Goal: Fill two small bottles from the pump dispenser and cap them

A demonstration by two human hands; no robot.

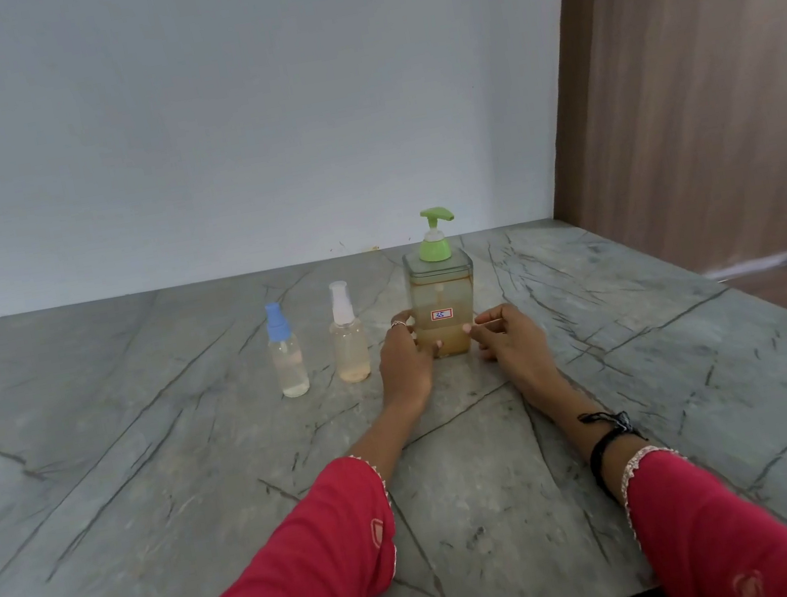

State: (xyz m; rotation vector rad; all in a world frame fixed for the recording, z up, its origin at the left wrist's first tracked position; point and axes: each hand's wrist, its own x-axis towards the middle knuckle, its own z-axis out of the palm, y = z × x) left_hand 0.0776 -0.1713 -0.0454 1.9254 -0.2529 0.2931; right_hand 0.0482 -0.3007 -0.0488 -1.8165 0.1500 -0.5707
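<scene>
A clear square pump dispenser (443, 297) with a green pump head and amber liquid stands upright on the grey stone table (145, 444). My left hand (404, 356) grips its lower left side, thumb on the front. My right hand (507, 339) holds its lower right side, thumb touching the front face. To the left stand two small clear bottles, both capped with spray tops: one with a white top (349, 339) and pale amber liquid, one with a blue top (287, 352) and clear liquid.
A pale wall runs behind the table's far edge. A brown wood panel (686, 67) rises at the right. The table's near edge is at the bottom right, and its right edge drops to a brown floor.
</scene>
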